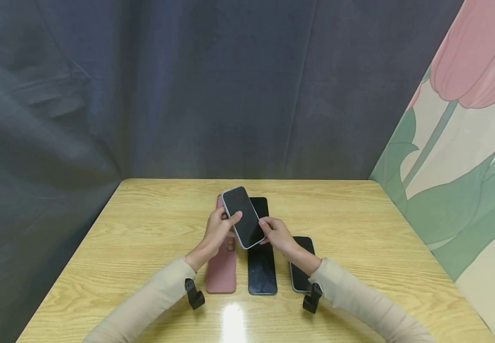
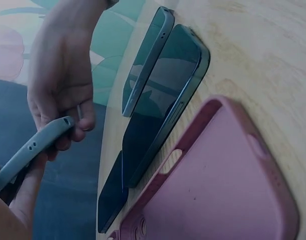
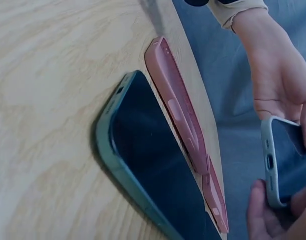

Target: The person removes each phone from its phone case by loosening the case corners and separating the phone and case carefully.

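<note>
A phone with a dark screen in a pale grey-blue case (image 1: 247,227) is held tilted above the table in both hands. My left hand (image 1: 218,230) grips its left side, thumb lying over the screen. At the lower right edge, my right hand (image 1: 276,234) pinches the rim with thumb and fingers. The case's bottom edge with its small holes (image 2: 35,144) shows in the left wrist view. Below the held phone lie a pink phone case (image 1: 221,269), inner side up, and a dark phone (image 1: 262,270).
Beyond these lie a second pink case (image 3: 213,197) and another dark phone (image 1: 259,206), both partly covered by the held phone. Under my right forearm is a phone with a pale rim (image 1: 302,278). The wooden table (image 1: 144,228) meets a dark curtain (image 1: 230,95) behind.
</note>
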`<state>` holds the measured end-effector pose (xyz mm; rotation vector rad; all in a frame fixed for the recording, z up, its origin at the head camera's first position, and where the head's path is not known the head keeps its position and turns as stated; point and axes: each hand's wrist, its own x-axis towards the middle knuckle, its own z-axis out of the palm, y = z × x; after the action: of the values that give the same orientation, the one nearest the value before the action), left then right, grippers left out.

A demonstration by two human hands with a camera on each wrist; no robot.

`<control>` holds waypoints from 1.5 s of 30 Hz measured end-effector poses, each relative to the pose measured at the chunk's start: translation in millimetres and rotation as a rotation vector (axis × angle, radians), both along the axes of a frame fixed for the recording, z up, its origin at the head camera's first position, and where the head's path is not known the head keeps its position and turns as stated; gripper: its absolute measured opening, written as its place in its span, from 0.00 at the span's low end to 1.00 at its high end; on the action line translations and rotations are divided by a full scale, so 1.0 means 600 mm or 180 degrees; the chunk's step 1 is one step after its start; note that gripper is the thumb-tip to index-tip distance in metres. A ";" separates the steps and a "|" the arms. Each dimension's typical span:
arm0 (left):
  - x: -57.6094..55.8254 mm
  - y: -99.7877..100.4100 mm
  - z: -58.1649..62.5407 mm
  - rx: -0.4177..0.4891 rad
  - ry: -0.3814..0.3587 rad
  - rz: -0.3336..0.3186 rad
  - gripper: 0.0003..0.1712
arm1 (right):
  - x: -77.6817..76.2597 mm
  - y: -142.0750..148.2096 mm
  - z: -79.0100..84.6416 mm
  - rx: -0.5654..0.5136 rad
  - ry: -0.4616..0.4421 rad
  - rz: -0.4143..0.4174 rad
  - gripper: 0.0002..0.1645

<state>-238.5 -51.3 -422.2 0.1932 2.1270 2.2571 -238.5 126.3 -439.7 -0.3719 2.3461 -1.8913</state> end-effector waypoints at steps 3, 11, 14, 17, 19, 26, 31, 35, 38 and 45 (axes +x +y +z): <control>0.004 0.007 -0.001 0.0039 0.0027 -0.0009 0.22 | -0.002 -0.002 -0.001 0.0100 0.0100 -0.0238 0.17; 0.010 0.017 0.002 -0.0099 0.0016 0.0168 0.18 | -0.002 -0.012 0.004 0.0229 0.0016 -0.0769 0.16; 0.010 0.016 0.003 -0.0129 -0.0018 0.0170 0.17 | 0.000 -0.014 0.005 0.0213 -0.0068 -0.0794 0.16; 0.011 0.012 0.002 0.0002 -0.0066 0.0057 0.18 | 0.001 -0.015 0.007 0.0208 -0.0088 -0.0756 0.16; 0.011 0.008 0.000 0.0099 -0.0112 -0.0013 0.19 | 0.002 -0.015 0.008 0.0208 -0.0080 -0.0715 0.16; 0.005 -0.002 -0.007 0.0071 -0.0184 -0.0018 0.20 | 0.002 -0.008 0.005 -0.0122 -0.0335 -0.0237 0.16; 0.003 -0.007 -0.011 -0.0109 -0.0232 0.0151 0.20 | -0.001 0.001 0.002 -0.0119 -0.0617 0.0177 0.17; 0.004 -0.010 -0.013 -0.0077 -0.0292 0.0109 0.20 | -0.002 0.008 0.007 0.0018 -0.0647 0.0385 0.17; 0.004 -0.011 -0.014 -0.0033 -0.0367 0.0077 0.20 | -0.002 0.012 0.012 0.0101 -0.0675 0.0454 0.17; 0.005 -0.013 -0.015 -0.0045 -0.0392 0.0030 0.19 | -0.003 0.016 0.013 0.0263 -0.0564 0.0522 0.16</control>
<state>-235.5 -59.3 -431.0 0.0425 2.0857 2.1964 -240.5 135.6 -432.0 -0.3605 2.1982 -1.6757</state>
